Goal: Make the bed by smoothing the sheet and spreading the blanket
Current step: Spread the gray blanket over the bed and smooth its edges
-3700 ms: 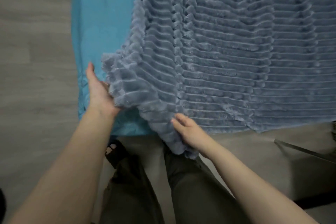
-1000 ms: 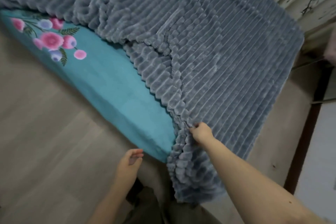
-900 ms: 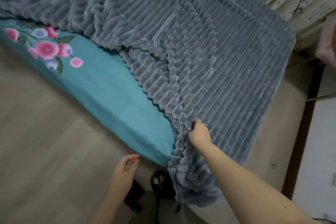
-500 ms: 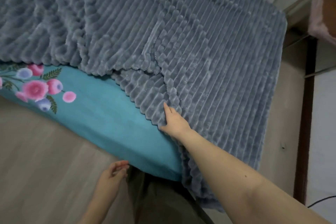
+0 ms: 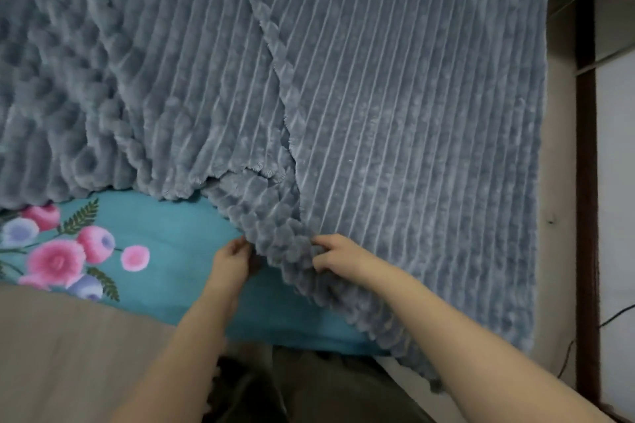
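The grey ribbed blanket is lying spread from 9 through 3 o'clock, leaving the teal flowered sheet showing at 8. Near 6, the left hand is pinching its folded edge with curled fingers, while the right hand is gripping a bunched ridge beside it.

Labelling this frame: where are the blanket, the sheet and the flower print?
grey ribbed blanket (image 5: pixel 412 113), head view, flat ribbed middle.
teal sheet (image 5: pixel 178 237), head view, plain unprinted patch.
flower print (image 5: pixel 56 259), head view, largest pink bloom.
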Motion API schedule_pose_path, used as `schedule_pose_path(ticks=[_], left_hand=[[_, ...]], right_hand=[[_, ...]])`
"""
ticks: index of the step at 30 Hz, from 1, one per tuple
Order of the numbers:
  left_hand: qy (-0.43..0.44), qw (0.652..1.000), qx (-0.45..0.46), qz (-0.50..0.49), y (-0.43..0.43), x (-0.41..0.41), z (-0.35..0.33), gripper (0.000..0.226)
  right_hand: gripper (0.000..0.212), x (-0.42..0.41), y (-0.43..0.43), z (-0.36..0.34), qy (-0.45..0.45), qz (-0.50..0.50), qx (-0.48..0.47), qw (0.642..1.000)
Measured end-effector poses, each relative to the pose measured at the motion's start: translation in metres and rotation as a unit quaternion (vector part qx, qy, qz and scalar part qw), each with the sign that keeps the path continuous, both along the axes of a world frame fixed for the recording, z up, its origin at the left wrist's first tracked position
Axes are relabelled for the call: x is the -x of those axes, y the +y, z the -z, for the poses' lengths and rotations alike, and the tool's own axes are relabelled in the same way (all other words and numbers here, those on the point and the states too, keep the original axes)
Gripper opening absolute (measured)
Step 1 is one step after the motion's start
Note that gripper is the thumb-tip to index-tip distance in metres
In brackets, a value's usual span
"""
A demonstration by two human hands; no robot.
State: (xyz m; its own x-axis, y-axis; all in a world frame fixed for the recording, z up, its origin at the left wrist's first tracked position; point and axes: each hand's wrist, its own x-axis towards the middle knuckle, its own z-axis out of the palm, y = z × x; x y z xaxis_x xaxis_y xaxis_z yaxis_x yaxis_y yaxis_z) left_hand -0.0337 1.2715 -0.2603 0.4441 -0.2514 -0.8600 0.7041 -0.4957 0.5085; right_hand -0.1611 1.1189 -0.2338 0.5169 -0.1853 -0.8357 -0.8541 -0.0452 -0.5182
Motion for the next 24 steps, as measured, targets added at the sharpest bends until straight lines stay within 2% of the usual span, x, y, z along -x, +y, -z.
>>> schedule_pose_path(ticks=[2, 5, 9, 11, 15, 18, 20, 22, 24], left_hand=[[0.037, 0.998, 0.041, -0.039, -0.019, -0.012, 0.004, 0.029], [0.096, 0.986, 0.086, -0.104, -0.041, -0.034, 0.004, 0.033], [0.175, 0.971, 0.147, -0.069, -0.046, -0.057, -0.015, 0.034], [0.146, 0.977, 0.145, -0.047, -0.040, -0.064, -0.024, 0.035], [-0.007, 0.996, 0.024, -0.088, 0.004, -0.073, -0.025, 0.027], [-0.016, 0.994, 0.001, -0.111, 0.067, -0.069, -0.027, 0.041], [0.007, 0.997, -0.005, -0.081, 0.104, -0.054, -0.027, 0.030], [0.024, 0.998, -0.053, -0.032, 0.148, -0.047, -0.025, 0.012], [0.045, 0.991, -0.112, 0.050, 0.188, -0.039, -0.019, 0.008]], right_hand=[[0.049, 0.005, -0.002, -0.001, 0.005, 0.021, -0.051, 0.998], [0.044, 0.009, 0.001, -0.002, 0.006, 0.028, -0.079, 0.996], [0.034, 0.004, 0.020, -0.001, 0.031, 0.059, -0.055, 0.996], [0.032, -0.001, 0.031, -0.002, 0.038, 0.048, 0.012, 0.998], [0.063, -0.023, 0.057, -0.014, -0.038, 0.066, 0.157, 0.985], [0.094, -0.056, 0.085, -0.017, -0.094, -0.073, 0.217, 0.969], [0.100, -0.072, 0.103, -0.011, -0.103, -0.170, 0.259, 0.945], [0.092, -0.096, 0.130, -0.003, -0.087, -0.245, 0.255, 0.931], [0.070, -0.119, 0.155, 0.003, -0.035, -0.312, 0.193, 0.930]])
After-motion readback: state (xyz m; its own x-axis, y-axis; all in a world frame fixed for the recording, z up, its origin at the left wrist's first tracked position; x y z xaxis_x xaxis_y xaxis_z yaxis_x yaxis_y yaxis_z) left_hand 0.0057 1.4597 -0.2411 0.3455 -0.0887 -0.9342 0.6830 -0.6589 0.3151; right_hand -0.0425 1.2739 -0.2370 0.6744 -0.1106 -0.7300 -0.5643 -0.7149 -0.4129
